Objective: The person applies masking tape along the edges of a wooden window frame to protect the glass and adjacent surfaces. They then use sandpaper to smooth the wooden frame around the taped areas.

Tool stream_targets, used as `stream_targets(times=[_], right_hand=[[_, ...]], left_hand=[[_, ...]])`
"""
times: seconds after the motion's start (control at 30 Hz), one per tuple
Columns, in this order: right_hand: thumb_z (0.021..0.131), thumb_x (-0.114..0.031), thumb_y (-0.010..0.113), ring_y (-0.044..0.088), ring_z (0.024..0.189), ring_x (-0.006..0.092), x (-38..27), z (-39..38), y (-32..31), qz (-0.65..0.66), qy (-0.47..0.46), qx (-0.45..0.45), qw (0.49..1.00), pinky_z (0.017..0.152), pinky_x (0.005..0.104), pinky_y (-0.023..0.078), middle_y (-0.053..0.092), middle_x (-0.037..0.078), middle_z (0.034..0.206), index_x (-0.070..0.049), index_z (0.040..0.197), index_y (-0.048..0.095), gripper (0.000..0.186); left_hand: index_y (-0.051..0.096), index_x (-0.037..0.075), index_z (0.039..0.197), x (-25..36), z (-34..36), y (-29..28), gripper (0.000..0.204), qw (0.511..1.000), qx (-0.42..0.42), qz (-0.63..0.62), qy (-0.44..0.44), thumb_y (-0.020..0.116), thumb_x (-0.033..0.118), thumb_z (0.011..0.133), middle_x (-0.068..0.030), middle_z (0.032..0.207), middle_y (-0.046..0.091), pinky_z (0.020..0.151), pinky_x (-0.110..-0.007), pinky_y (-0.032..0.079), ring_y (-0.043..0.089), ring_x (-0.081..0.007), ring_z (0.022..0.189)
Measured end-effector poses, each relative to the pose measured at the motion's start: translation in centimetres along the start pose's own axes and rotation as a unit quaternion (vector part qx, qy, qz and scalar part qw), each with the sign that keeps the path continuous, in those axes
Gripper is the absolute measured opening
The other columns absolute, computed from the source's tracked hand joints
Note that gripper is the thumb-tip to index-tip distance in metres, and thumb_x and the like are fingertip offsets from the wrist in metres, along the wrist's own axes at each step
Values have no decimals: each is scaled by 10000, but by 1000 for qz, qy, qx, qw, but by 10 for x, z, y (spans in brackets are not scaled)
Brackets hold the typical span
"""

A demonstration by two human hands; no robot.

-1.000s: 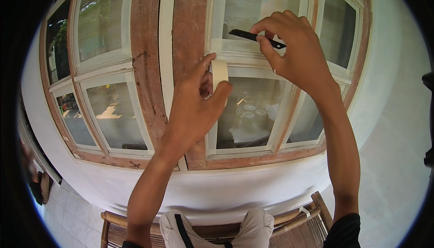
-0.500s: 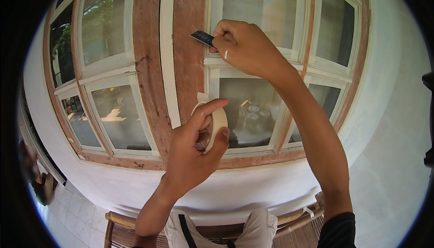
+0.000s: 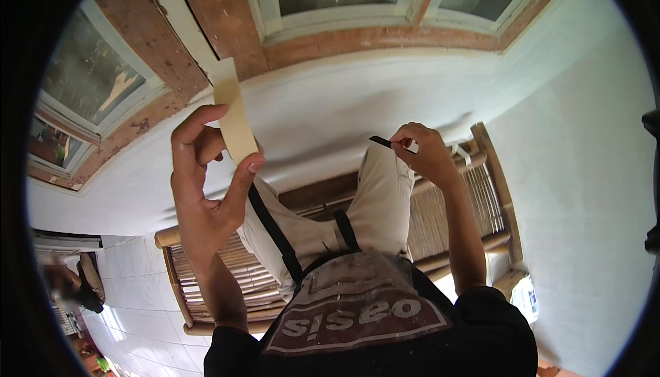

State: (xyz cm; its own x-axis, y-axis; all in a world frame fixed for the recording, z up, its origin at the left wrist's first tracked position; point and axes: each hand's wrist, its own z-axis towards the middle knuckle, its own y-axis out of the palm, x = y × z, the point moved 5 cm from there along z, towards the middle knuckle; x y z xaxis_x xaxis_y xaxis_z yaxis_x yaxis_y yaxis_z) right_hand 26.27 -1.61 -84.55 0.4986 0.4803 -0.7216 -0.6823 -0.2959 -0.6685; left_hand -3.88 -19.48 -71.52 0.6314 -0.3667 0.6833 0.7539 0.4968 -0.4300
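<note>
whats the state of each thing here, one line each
Left hand: closed around the tape roll
Tape roll: held, short end free
Right hand: pinching the blade
Black blade: held, apart from the tape
Brown window frame: surface worn in patches
Bamboo bench: upright

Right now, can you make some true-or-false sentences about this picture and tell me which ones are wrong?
1. The left hand holds a roll of tape. True.
2. The tape is bright blue. False: it is pale cream.
3. The right hand holds a thin black tool. True.
4. The trousers are red. False: they are pale.
5. The bench has slats. True.
</note>
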Motion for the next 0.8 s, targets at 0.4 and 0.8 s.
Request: stream_targets(times=[0.4, 0.8], right_hand=[[908, -147, 781, 674, 1002, 246, 81, -143, 91, -232, 21, 77, 969, 931, 431, 460, 709, 23, 1001, -121, 999, 775, 95], [944, -22, 765, 675, 1022, 216, -95, -61, 48, 382, -39, 112, 916, 1020, 382, 475, 745, 91, 1085, -6, 1172, 716, 234]], left_hand=[[386, 28, 1451, -50, -75, 82, 701, 983, -152, -72, -77, 857, 30, 932, -119, 959, 786, 799, -309, 543, 652, -178, 844], [271, 47, 1445, -13, -65, 118, 905, 983, -146, -112, -9, 944, 48, 839, -135, 1071, 775, 929, -357, 583, 741, -221, 1029]])
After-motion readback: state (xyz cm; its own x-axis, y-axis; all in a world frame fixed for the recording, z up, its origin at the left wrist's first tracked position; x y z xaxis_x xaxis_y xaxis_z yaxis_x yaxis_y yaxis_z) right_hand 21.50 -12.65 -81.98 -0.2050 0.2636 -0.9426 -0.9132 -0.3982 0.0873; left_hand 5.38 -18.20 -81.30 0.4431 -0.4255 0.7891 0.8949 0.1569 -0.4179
